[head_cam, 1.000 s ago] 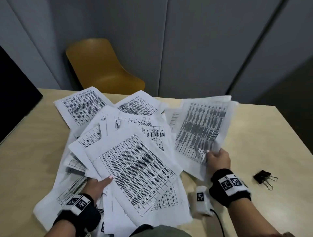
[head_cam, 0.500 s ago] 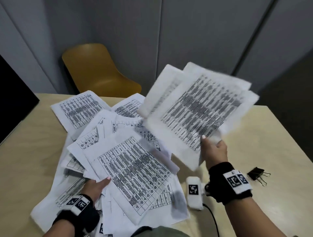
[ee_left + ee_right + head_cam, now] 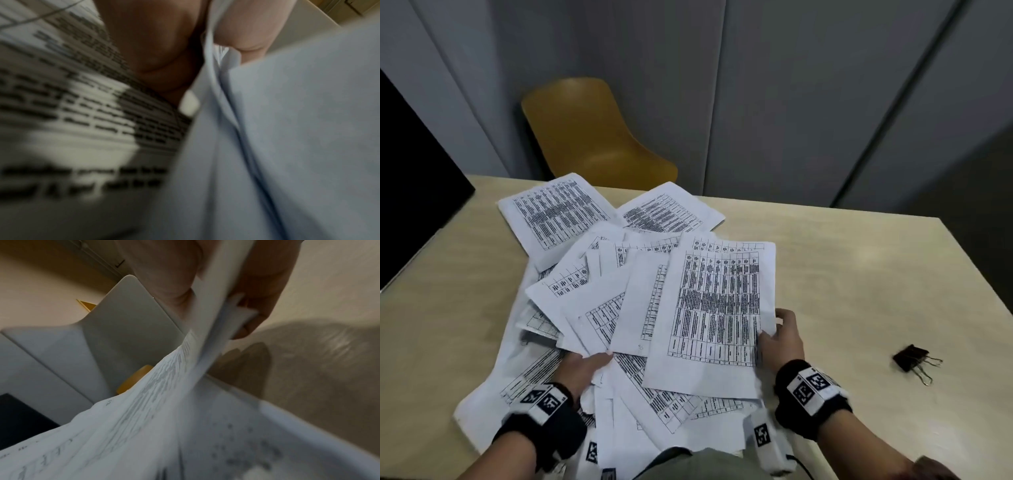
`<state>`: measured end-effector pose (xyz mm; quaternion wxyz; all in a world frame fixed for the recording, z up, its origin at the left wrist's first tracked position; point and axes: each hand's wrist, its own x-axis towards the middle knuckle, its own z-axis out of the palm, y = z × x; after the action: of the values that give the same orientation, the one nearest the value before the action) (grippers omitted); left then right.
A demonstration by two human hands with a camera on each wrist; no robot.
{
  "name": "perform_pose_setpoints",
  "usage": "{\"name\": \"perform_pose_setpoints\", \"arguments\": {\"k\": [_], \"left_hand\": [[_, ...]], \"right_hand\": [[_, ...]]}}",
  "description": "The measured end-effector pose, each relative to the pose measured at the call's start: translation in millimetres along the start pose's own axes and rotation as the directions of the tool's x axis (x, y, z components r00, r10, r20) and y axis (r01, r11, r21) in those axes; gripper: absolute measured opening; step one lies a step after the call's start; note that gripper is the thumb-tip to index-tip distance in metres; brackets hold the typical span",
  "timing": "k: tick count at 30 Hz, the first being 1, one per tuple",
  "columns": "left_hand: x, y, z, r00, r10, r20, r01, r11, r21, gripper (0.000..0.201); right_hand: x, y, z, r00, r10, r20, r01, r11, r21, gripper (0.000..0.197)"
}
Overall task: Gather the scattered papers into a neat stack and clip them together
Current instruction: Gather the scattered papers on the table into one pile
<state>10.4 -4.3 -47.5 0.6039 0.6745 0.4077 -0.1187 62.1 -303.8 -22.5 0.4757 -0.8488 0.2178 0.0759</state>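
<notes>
**Both hands on the loose papers, binder clip still lying off to the side**

The right hand (image 3: 782, 337) has its grip closed on a small sheaf of printed sheets (image 3: 717, 308), thumb on top at the near right corner and the fingers curled beneath; the right wrist view shows several sheet edges (image 3: 216, 318) pinched between thumb and fingers. The sheaf lies across the top of the heap, its far end reaching away from the grip.

Left of that grip, the left hand (image 3: 582, 370) is tucked into the scattered papers (image 3: 571, 298), with its thumb lying over one sheet and the fingers hidden under others. In the left wrist view a sheet (image 3: 213, 53) passes between thumb and fingers, so this grip also holds paper, though the picture is blurred.

The rest of the papers fan out untidily on the worktop (image 3: 859, 274), overlapping at different angles; two sheets (image 3: 558, 212) lie farthest from both grips, near the back edge.

The black binder clip (image 3: 914, 359) rests on the worktop to the right of the right hand, apart from it and from the papers, its wire handles pointing right.

Beyond the worktop stands a yellow chair (image 3: 592, 137).
</notes>
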Motion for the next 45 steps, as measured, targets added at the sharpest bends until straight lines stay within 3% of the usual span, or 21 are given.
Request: {"name": "perform_pose_setpoints", "arguments": {"k": [2, 5, 6, 9, 10, 14, 18, 22, 24, 25, 27, 30, 32, 33, 36, 37, 38, 40, 42, 44, 45], "left_hand": [[-3, 4, 0, 0.999, -0.011, 0.052, 0.013, 0.999, -0.033, 0.040], [-10, 13, 1, 0.993, -0.035, 0.110, 0.043, 0.996, -0.074, 0.029], [-8, 13, 2, 0.991, -0.031, 0.126, 0.040, 0.997, -0.070, 0.037], [1, 4, 5, 0.997, 0.019, 0.071, -0.016, 0.999, -0.045, 0.086], [3, 1, 6, 0.999, 0.031, 0.043, -0.028, 0.998, -0.059, 0.090], [-13, 5, 13, 0.999, 0.049, -0.004, -0.049, 0.998, -0.045, 0.046], [-23, 4, 11, 0.998, 0.061, -0.024, -0.062, 0.995, -0.073, 0.056], [-29, 5, 2, 0.997, 0.069, -0.021, -0.071, 0.993, -0.091, 0.060], [-33, 10, 0, 0.998, 0.045, 0.039, -0.041, 0.994, -0.103, 0.029], [-34, 13, 0, 0.997, 0.038, 0.061, -0.031, 0.992, -0.119, 0.017], [-35, 18, 1, 0.995, 0.031, 0.095, -0.021, 0.993, -0.113, 0.024], [-30, 21, 3, 0.992, 0.016, 0.126, 0.001, 0.991, -0.134, 0.077], [-25, 20, 6, 0.989, 0.036, 0.147, -0.023, 0.996, -0.090, 0.100], [-28, 21, 9, 0.986, 0.042, 0.159, -0.034, 0.998, -0.052, 0.096], [-26, 21, 17, 0.980, 0.047, 0.193, -0.044, 0.999, -0.023, 0.035], [-32, 25, 20, 0.978, 0.049, 0.201, -0.046, 0.999, -0.021, 0.026], [-30, 27, 21, 0.975, 0.065, 0.211, -0.059, 0.998, -0.035, 0.030], [-24, 27, 22, 0.976, 0.052, 0.210, -0.054, 0.999, 0.003, 0.058], [-17, 29, 23, 0.974, 0.056, 0.219, -0.081, 0.991, 0.105, 0.074], [-9, 33, 27, 0.958, 0.080, 0.277, -0.146, 0.963, 0.227, 0.071], [-10, 36, 28, 0.951, 0.128, 0.281, -0.211, 0.934, 0.288, 0.057]], "right_hand": [[1, 1, 1, 0.999, -0.008, 0.043, 0.010, 0.999, -0.053, 0.033], [-1, 3, 6, 0.990, -0.030, 0.137, 0.053, 0.983, -0.174, 0.025], [-1, 4, 8, 0.987, -0.044, 0.153, 0.074, 0.978, -0.196, 0.025], [-3, 6, 10, 0.981, -0.038, 0.191, 0.075, 0.978, -0.193, 0.025], [-2, 6, 10, 0.979, -0.029, 0.201, 0.068, 0.980, -0.189, 0.025], [4, 5, 8, 0.976, -0.028, 0.218, 0.070, 0.980, -0.185, 0.028], [11, 9, 6, 0.979, -0.073, 0.193, 0.099, 0.987, -0.127, 0.050], [17, 4, -4, 0.969, -0.085, 0.234, 0.008, 0.950, 0.311, 0.076], [25, -1, -6, 0.923, -0.107, 0.369, -0.100, 0.860, 0.500, 0.104], [29, -1, -5, 0.896, -0.122, 0.428, -0.141, 0.834, 0.533, 0.108], [35, -1, -2, 0.863, -0.127, 0.489, -0.155, 0.854, 0.496, 0.093], [37, 12, -1, 0.870, 0.008, 0.494, -0.186, 0.931, 0.314, 0.098], [39, 24, -2, 0.884, 0.083, 0.461, -0.212, 0.948, 0.237, 0.096], [30, 19, -9, 0.882, 0.106, 0.459, -0.222, 0.953, 0.205, 0.088], [28, 31, -18, 0.865, 0.136, 0.483, -0.290, 0.921, 0.260, 0.030], [27, 33, -19, 0.857, 0.133, 0.498, -0.320, 0.894, 0.313, 0.026], [31, 40, -19, 0.850, 0.114, 0.514, -0.342, 0.862, 0.374, 0.032], [34, 46, -20, 0.841, 0.141, 0.523, -0.377, 0.846, 0.378, 0.047], [29, 41, -23, 0.856, 0.148, 0.496, -0.356, 0.864, 0.356, 0.023], [27, 35, -29, 0.888, 0.183, 0.422, -0.352, 0.861, 0.368, 0.026], [27, 37, -28, 0.904, 0.197, 0.380, -0.341, 0.868, 0.362, 0.019]]}}
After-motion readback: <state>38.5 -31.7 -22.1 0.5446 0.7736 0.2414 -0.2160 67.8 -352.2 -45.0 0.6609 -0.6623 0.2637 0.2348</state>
